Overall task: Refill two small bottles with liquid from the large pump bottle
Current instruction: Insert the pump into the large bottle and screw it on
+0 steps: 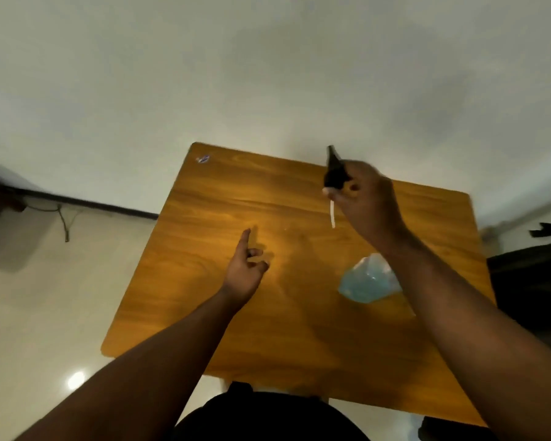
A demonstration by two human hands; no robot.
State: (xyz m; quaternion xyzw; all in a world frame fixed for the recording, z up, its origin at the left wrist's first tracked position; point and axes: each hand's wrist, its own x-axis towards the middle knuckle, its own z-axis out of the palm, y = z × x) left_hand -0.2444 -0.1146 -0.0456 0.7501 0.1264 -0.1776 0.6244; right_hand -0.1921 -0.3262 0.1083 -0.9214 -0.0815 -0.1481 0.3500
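Our right hand (365,198) pinches the black pump head (334,168) with its white dip tube above the wooden table (204,202); our left hand (245,268) hovers loosely spread (forefinger out). The clear, blue-filled bottle (368,281) sits under the right forearm.

Left hand (247,270) points loosely; right hand (365,198) raised, gripping.

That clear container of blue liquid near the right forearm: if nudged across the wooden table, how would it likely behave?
The clear container of blue liquid looks mostly full, so probably heavy for its size and slow to slide on the wooden table. Its top is hidden behind the right forearm, so tipping risk is unclear. The smooth, shiny wall may be slippery.
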